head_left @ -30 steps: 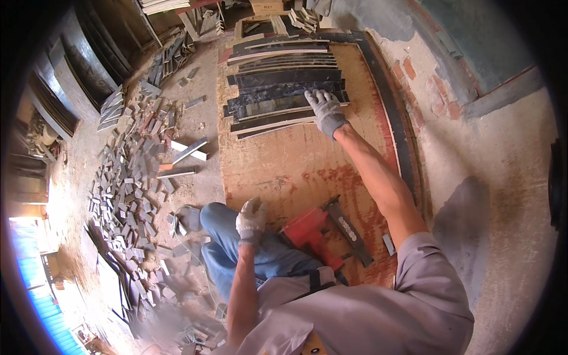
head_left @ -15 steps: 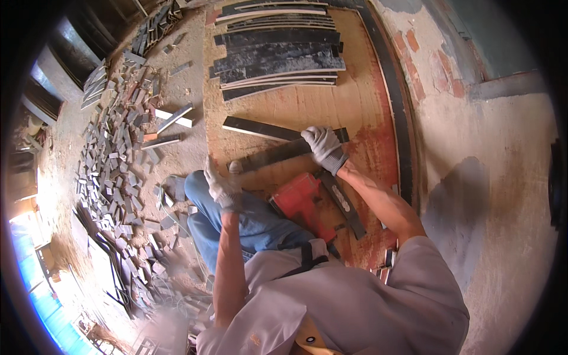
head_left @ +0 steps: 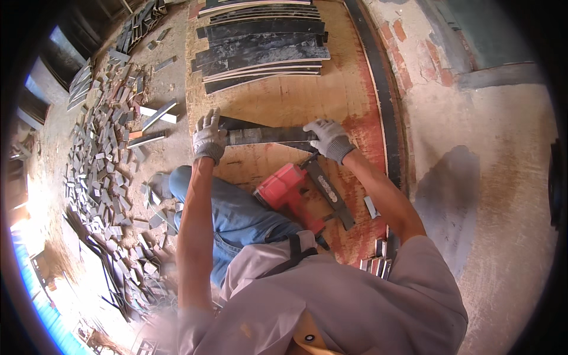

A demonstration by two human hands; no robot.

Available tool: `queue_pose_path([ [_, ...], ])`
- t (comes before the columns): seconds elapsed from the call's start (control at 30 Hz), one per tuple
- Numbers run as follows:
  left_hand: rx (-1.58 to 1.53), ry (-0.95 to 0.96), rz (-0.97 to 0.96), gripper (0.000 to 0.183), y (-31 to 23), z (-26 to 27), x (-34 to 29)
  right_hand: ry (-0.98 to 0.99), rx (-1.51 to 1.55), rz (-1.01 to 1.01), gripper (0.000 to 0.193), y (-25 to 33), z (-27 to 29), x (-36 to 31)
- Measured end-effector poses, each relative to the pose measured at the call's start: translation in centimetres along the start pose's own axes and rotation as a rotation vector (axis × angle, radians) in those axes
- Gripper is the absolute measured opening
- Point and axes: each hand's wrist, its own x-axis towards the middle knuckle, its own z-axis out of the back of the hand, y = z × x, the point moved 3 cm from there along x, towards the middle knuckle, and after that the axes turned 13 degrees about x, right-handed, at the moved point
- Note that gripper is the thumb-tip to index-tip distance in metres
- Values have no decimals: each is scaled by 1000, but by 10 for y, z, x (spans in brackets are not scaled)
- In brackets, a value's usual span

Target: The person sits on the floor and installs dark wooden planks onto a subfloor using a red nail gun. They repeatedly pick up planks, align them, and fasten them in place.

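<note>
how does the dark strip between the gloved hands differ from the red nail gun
The dark strip is straight and flat, while the red nail gun is bulky and angular. The left hand and right hand are at the strip's ends; neither holds the nail gun. Both have dark surfaces.

Black strip (head_left: 266,136), red nail gun (head_left: 280,186)

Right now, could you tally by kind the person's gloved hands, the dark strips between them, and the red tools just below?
Gloved hands: 2 (left hand, right hand)
Dark strips: 2 (top strip, crossing strip underneath)
Red tools: 1 (red tool)
Total: 5
</note>
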Motion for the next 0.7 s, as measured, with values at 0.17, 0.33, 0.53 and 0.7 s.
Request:
queue_pose_path([
  [0.17, -93, 92, 54, 71, 9, 5, 10, -9, -124, -256, 60, -16, 5, -26],
  [0.33, -152, 184, 82, 61, 17, -5, -19, -100, -52, -127, 62, -23, 24, -41],
  [0.53, -345, 131, 127, 51, 36, -27, -68, -300, 530, 134, 44, -41, 79, -77],
  [0.7, -246, 143, 145, 58, 12, -8, -84, -609, 1258, -295, 33, -68, 114, -99],
])
